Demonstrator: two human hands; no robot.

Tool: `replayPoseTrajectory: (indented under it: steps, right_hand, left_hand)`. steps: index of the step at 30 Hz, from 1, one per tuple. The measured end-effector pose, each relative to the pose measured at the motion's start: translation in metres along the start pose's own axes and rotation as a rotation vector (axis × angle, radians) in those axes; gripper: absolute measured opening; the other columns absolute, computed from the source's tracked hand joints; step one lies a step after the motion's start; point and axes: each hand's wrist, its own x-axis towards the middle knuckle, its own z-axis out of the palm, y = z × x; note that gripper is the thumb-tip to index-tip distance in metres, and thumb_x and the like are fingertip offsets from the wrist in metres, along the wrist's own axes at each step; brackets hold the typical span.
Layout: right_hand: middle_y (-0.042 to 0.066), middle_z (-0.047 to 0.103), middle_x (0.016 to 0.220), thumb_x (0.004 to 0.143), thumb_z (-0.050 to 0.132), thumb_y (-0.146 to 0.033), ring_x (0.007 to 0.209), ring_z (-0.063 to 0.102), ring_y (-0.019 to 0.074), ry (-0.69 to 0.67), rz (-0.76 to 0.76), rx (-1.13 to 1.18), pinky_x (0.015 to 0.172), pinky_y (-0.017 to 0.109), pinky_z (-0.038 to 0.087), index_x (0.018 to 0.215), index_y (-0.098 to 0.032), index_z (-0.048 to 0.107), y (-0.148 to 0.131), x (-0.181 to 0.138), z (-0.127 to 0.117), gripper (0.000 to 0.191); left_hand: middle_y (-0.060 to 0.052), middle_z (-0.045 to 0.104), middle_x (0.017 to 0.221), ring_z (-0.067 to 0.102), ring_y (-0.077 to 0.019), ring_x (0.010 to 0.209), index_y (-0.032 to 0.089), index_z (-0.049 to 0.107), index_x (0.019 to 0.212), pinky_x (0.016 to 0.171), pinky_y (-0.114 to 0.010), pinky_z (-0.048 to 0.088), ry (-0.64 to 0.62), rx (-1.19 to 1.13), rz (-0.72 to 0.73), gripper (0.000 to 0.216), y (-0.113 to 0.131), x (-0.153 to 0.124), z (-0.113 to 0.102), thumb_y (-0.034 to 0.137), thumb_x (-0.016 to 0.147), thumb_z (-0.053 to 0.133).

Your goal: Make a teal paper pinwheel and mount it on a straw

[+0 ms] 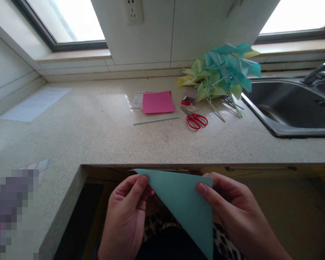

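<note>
Pinching a teal paper triangle [185, 202] by its left tip, the left hand [128, 213] has its grip closed, thumb facing up. The right hand [233, 207] clasps the upper right corner, grip likewise closed. The triangle is just before the near edge of the worktop [111, 144], which carries pink paper [158, 102], a thin stick [156, 120] and red-handled scissors [193, 115].

Paper sheet [184, 206]: bottom centre, between left hand [126, 216] and right hand [235, 211]!
Scissors [196, 120]: mid-frame on the countertop [111, 141], just right of the stick [156, 120].
Paper stack [158, 102]: there, just behind that stick.
Pinwheels [224, 68]: upper right, beside the sink [292, 108]!
</note>
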Motion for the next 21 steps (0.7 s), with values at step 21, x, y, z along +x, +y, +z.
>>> replayPoseTrajectory:
  steps: [21]
  right_hand:
    - [-0.005, 0.041, 0.058, 0.092, 0.058, -0.040, 0.057, 0.039, 0.0127, 0.138, -0.281, -0.832, 0.054, 0.029, 0.028, 0.062, -0.021, 0.048, -0.035, 0.095, -0.014, 0.036]
  left_hand:
    - [-0.010, 0.074, 0.123, 0.066, -0.0289, 0.115, 0.025, 0.071, 0.123, 0.108, -0.044, 0.047, -0.138, 1.044, 1.092, 0.046, -0.003, 0.044, -0.017, 0.011, 0.081, 0.077]
